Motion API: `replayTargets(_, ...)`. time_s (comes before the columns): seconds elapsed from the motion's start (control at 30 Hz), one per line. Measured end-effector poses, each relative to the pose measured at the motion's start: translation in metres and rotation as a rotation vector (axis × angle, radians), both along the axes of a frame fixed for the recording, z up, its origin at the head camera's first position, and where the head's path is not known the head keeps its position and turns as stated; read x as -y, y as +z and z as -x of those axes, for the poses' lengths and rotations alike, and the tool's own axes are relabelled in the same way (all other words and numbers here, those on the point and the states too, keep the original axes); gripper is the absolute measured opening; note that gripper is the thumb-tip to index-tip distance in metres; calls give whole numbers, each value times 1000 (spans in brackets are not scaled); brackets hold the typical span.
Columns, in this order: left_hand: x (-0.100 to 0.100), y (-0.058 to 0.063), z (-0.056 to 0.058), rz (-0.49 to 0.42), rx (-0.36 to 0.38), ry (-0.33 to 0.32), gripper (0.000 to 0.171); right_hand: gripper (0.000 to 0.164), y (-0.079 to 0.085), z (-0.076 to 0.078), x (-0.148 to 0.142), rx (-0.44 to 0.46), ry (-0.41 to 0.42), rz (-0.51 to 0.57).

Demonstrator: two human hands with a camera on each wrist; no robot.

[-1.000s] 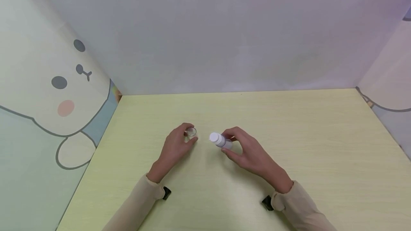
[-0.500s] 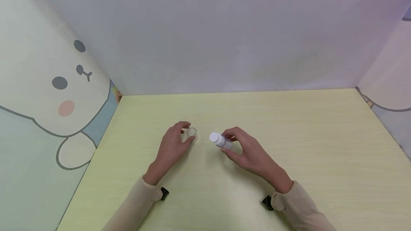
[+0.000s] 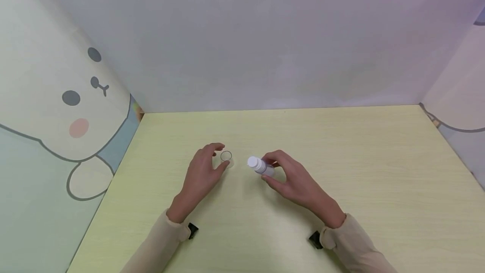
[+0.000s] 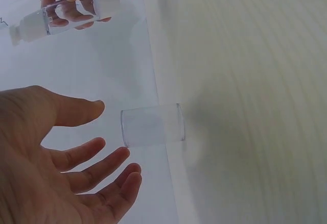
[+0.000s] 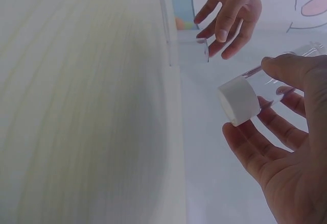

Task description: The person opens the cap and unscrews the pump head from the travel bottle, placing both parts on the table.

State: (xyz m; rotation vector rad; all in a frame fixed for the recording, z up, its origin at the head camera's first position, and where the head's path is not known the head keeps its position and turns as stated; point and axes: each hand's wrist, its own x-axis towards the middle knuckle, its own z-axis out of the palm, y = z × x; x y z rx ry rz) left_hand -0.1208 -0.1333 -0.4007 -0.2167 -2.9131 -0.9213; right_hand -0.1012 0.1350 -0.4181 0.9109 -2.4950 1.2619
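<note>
A small bottle (image 3: pixel 257 165) with a clear middle and white ends is held in my right hand (image 3: pixel 299 180), between thumb and fingers. It tilts above the table, its narrow white nozzle end (image 4: pixel 23 31) up and its broad white base (image 5: pixel 239 101) low. My left hand (image 3: pixel 199 172) is spread beside a clear open-ended cylinder, likely the bottle's cap (image 4: pixel 153 125), which stands on the table. In the left wrist view, the thumb and fingers are apart with a gap between them and the clear cap.
The pale wooden table (image 3: pixel 341 146) runs back to a plain grey-white wall (image 3: pixel 280 41). A side panel with a cartoon animal (image 3: pixel 34 75) rises along the left edge. Each sleeve has a small black device (image 3: pixel 315 239) at the wrist.
My left hand has opened from around the clear cap and drawn back slightly to the left; the cap stays standing in place. My right hand holds the bottle still.
</note>
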Motion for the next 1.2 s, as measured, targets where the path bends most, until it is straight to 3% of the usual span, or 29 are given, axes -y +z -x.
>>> replayTargets(0.13, -1, 2, -2, -12, -17, -8, 45, 41, 0, 0, -1, 13, -5, -6)
replayTargets(0.43, -7, 9, -10, -161, -4, -79, 42, 41, -1, 1, -2, 19, -7, -6)
replayTargets(0.67, -13, 19, -17, -227, 15, -126, 43, 41, -1, 2, -2, 30, -4, -2)
replayTargets(1.2, -22, 28, -24, -250, 1, -230, 46, 42, -1, 2, -2, 26, -8, -14)
